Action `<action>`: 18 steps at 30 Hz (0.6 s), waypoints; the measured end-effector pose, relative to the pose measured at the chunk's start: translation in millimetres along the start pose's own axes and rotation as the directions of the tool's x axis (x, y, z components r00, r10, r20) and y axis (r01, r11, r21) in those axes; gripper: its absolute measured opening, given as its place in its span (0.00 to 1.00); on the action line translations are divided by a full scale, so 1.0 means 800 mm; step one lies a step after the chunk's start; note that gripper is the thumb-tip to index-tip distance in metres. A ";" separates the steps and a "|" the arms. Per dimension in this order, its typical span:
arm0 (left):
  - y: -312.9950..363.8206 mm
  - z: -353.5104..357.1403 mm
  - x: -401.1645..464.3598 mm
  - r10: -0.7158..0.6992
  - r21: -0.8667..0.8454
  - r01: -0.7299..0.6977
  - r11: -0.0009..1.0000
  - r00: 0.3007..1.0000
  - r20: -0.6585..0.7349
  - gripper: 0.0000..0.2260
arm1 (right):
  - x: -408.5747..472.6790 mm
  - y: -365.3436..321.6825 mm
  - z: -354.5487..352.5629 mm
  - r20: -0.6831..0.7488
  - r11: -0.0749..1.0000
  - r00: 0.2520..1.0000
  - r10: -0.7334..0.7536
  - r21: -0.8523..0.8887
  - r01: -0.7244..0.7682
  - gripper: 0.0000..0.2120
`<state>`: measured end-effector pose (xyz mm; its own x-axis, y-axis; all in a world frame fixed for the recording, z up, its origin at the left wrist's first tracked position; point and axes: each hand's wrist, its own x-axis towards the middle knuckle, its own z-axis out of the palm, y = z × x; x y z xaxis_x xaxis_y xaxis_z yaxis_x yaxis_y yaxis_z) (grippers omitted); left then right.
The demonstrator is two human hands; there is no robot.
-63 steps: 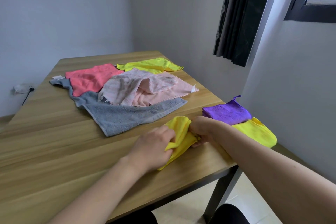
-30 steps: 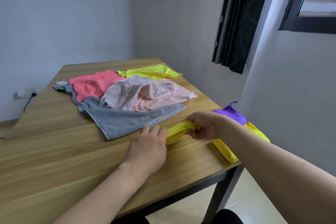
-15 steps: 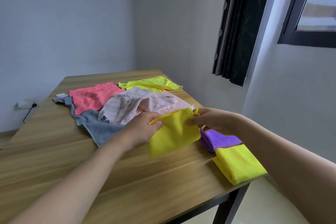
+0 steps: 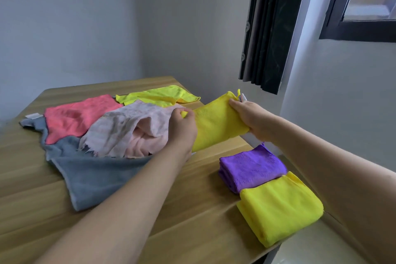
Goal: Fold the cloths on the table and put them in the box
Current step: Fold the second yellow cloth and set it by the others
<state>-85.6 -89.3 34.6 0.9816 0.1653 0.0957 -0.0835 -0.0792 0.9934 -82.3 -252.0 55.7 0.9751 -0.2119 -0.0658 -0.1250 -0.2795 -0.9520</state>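
Note:
A folded yellow cloth [image 4: 216,123] hangs in the air above the table's right side. My left hand [image 4: 182,128] pinches its left corner and my right hand [image 4: 250,118] grips its right edge. Near the right edge of the wooden table [image 4: 192,210] lie a folded purple cloth [image 4: 250,167] and a folded yellow cloth [image 4: 280,206] side by side. Unfolded cloths are piled further left: grey [image 4: 92,176], pale pink [image 4: 128,130], coral red [image 4: 75,115] and lime yellow [image 4: 158,95]. No box is in view.
A grey wall stands behind the table. A dark curtain [image 4: 270,28] and a window frame [image 4: 360,28] are at the upper right. The table's right edge runs close to the wall beside the folded cloths.
The yellow cloth was folded on the table near the front edge, then both hands lifted it and carried it further away and to the right. The camera view tilted up.

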 end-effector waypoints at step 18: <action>-0.121 0.100 0.069 0.063 0.795 -0.238 0.559 0.967 0.245 0.13 | 0.113 0.107 -0.038 0.003 0.591 0.966 0.258 -0.792 -0.156 0.13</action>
<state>-9.7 -151.3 -61.6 0.9865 -0.0860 0.1392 -0.1434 -0.8647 0.4814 -10.6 -323.8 -22.3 0.9102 -0.2743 -0.3103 -0.3708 -0.8734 -0.3156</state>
